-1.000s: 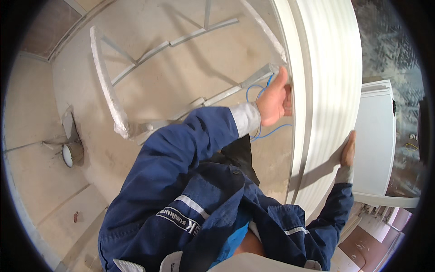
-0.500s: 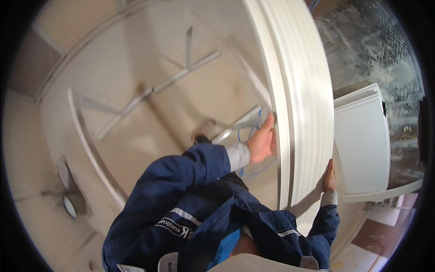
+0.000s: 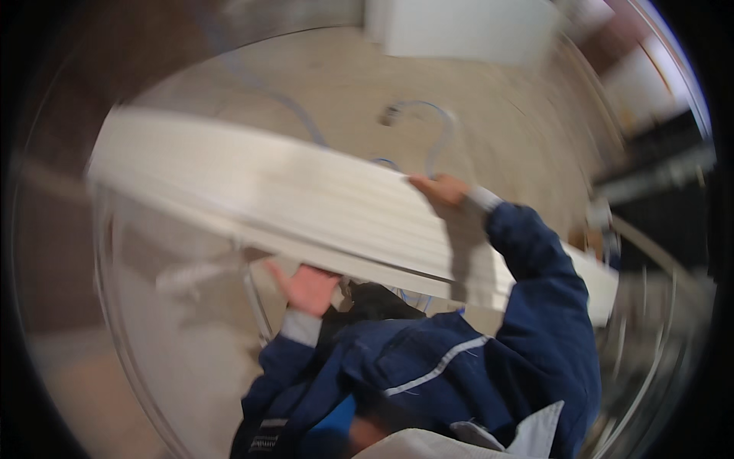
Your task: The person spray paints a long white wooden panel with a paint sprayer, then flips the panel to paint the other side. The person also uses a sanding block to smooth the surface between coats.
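A long white ribbed panel [image 3: 336,206] lies crosswise in front of my body, from the far left to the near right, smeared by motion. My left hand [image 3: 310,289] supports its near edge from below; the thumb sticks out and the fingertips go out of sight under the panel. On the far edge, my right hand [image 3: 442,189] grips the panel, with fingers along the rim. My right forearm reaches over the panel and casts a shadow on it.
A blue hose [image 3: 440,126] curls over the floor [image 3: 505,115] beyond the panel. White boards [image 3: 470,30] stand at the far side. On the right are a dark unit [image 3: 661,199] and thin blurred rails [image 3: 650,367]. Metal bars [image 3: 256,302] show at the near left.
The panel ran lengthwise at my right; now it lies crosswise before me. My view has swung round, so the white boards have shifted from the right to the far side. Both hands stay on the panel.
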Tool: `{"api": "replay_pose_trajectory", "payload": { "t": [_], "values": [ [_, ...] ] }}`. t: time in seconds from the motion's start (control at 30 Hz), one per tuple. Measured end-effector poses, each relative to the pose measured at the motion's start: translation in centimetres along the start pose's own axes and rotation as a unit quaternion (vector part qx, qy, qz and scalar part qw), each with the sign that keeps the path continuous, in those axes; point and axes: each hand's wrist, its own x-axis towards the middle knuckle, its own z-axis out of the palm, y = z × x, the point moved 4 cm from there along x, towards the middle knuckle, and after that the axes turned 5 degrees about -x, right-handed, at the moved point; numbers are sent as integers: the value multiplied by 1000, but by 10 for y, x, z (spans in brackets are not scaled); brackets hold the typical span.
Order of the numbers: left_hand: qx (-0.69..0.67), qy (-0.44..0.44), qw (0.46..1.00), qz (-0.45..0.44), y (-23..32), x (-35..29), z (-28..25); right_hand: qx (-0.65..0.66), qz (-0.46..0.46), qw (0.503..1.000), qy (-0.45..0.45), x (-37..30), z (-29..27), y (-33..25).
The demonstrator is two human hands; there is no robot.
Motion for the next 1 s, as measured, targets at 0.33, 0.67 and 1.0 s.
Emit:
{"api": "replay_pose_trajectory", "payload": {
  "t": [0.33, 0.67, 1.0],
  "values": [
    [75, 97, 984, -129, 73, 63, -8, 75, 18, 996, 37, 4, 43, -16],
    [142, 174, 945, -236, 108, 139, 6, 228, 141, 959, 87, 29, 78, -10],
    [202, 143, 878, -410, 128, 148, -18, 325, 231, 917, 34, -26, 158, 6]
  ]
}}
